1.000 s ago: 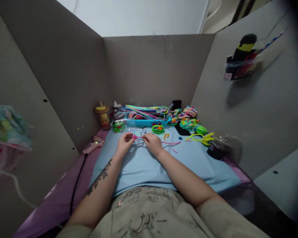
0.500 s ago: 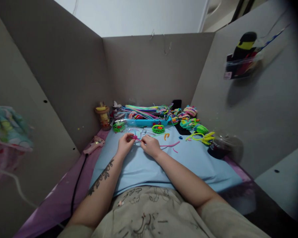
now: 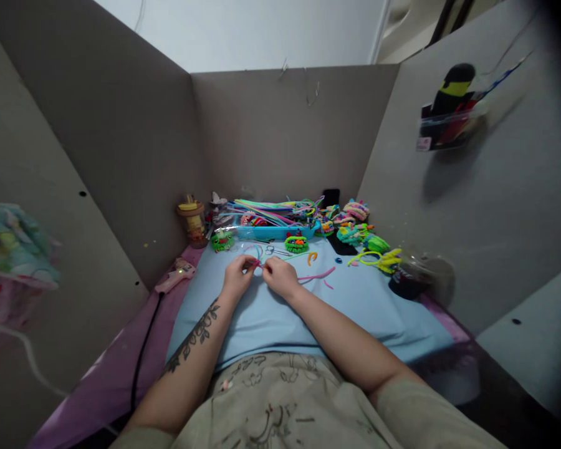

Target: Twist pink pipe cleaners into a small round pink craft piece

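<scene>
My left hand (image 3: 237, 274) is closed in a pinch on a pink pipe cleaner (image 3: 257, 262), which is mostly covered by the fingers. Close beside it, my right hand (image 3: 280, 276) pinches the same pink piece from the other side. A longer pink pipe cleaner (image 3: 318, 274) lies to the right of my right hand, with a short pink offcut (image 3: 328, 284) near it. Just beyond the hands rest small scissors (image 3: 278, 251) and a pale looped strand (image 3: 254, 251). An orange bent piece (image 3: 312, 257) lies farther right.
A blue tray (image 3: 280, 233) heaped with pipe cleaners (image 3: 266, 209) stands at the back. Green fuzzy figures (image 3: 296, 244) sit before it. Yellow loops (image 3: 387, 260) and a dark container (image 3: 406, 282) are at right. A pink glue gun (image 3: 176, 276) and a jar (image 3: 194, 223) stand left.
Both hands have drawn closer together, and the pink piece between them is now more hidden by the fingers. The view has shifted slightly; the things on the table have stayed put.
</scene>
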Demonstrator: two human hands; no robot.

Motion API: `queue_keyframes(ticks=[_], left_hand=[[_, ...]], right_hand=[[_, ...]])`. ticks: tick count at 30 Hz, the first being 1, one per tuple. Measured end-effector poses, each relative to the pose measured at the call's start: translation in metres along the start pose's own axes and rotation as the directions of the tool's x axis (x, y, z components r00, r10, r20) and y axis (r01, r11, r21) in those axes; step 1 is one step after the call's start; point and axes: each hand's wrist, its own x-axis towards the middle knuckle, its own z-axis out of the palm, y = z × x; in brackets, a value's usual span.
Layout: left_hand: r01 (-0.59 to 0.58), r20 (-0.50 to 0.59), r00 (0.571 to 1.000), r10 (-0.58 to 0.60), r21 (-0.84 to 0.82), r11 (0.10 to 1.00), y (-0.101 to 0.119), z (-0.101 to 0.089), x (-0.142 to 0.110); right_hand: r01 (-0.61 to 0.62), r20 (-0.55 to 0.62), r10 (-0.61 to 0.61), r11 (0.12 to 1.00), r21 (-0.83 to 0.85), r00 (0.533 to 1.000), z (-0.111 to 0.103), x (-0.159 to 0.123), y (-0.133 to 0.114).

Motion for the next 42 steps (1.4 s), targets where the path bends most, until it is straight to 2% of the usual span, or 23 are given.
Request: queue_keyframes(ticks=[5, 11, 16, 20, 23, 26, 31, 33, 36, 42], left_hand=[[0.051, -0.002, 0.999, -0.052, -0.061, 0.997, -0.005, 0.003, 0.0], [0.08, -0.003, 0.997, -0.08, -0.061, 0.995, -0.004, 0.002, 0.001], [0.065, -0.042, 0.997, -0.068, -0.064, 0.996, -0.002, 0.0, 0.001], [-0.026, -0.062, 0.998, 0.026, -0.005, 1.0, 0.003, -0.002, 0.0], [-0.098, -0.064, 0.993, 0.1, 0.028, 0.995, 0.009, -0.004, -0.002], [-0.123, -0.088, 0.988, 0.126, 0.031, 0.992, 0.015, -0.006, -0.004], [-0.162, -0.06, 0.985, 0.162, 0.004, 0.987, 0.02, -0.007, -0.005], [-0.179, -0.044, 0.983, 0.18, 0.018, 0.984, 0.021, -0.007, -0.005], [-0.185, -0.056, 0.981, 0.187, 0.038, 0.982, 0.021, -0.007, -0.005], [-0.184, -0.057, 0.981, 0.186, 0.035, 0.982, 0.021, -0.005, -0.005]], right_hand=[[-0.016, -0.004, 0.016, 1.0, 0.007, 1.0, 0.001, 0.0, -0.001], [-0.019, -0.006, 0.019, 1.0, 0.013, 1.0, 0.0, -0.001, -0.003], [-0.017, -0.036, 0.022, 0.99, 0.141, 0.999, -0.002, -0.001, -0.002], [-0.027, -0.017, 0.033, 0.958, 0.285, 0.999, 0.0, 0.001, -0.003], [-0.111, 0.006, 0.124, 0.867, 0.487, 0.992, 0.003, 0.003, -0.003], [-0.147, 0.011, 0.191, 0.716, 0.683, 0.982, 0.006, 0.005, -0.003], [-0.228, 0.194, 0.127, 0.38, 0.896, 0.973, 0.009, 0.011, -0.001], [-0.249, 0.229, 0.101, 0.298, 0.922, 0.968, 0.01, 0.012, -0.001], [-0.251, 0.237, 0.083, 0.264, 0.931, 0.968, 0.009, 0.014, -0.002], [-0.277, 0.258, 0.105, 0.267, 0.923, 0.961, 0.007, 0.013, -0.001]])
